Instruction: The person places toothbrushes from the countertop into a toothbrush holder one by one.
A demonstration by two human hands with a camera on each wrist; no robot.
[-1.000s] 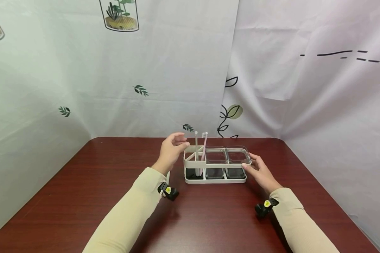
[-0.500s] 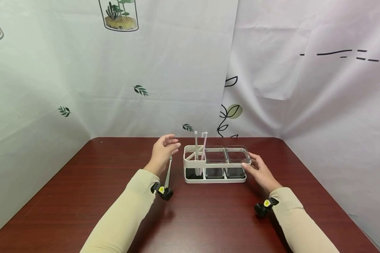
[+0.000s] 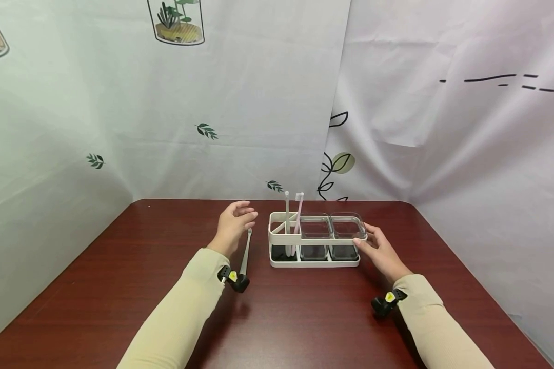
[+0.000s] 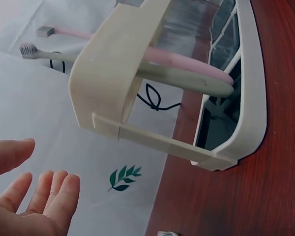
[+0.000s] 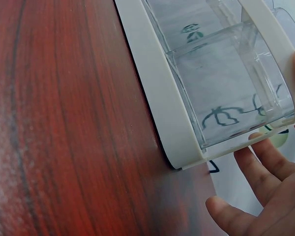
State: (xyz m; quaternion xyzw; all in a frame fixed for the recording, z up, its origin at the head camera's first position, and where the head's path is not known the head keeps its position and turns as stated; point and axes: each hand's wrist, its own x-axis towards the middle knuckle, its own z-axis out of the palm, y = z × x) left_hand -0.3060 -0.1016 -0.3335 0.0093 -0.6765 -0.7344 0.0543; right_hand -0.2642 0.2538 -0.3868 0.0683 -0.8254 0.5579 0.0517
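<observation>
A white toothbrush holder [image 3: 316, 264] stands upright on the table. Its left section carries a pale green toothbrush [image 4: 187, 81] and a pink toothbrush [image 4: 191, 64], leaning with bristles up. To the right sit two clear square cups [image 5: 221, 93]. My right hand [image 3: 382, 253] grips the holder's right end, thumb on the front rail and fingers round the side. Left of the holder, my left hand [image 3: 233, 225] hovers with relaxed fingers and holds nothing. Under it lies another pale toothbrush [image 3: 246, 253], its lower end hidden by the wrist camera.
The dark red wooden table [image 3: 304, 318] extends around the holder on all sides. Behind it hangs a white curtain [image 3: 268, 102] printed with leaves and jars, meeting the table's back edge. Each wrist wears a small black camera [image 3: 241, 282].
My left hand has drawn back leftward from the holder's left end, and the loose toothbrush on the table shows more fully. My right hand has stayed on the holder.
</observation>
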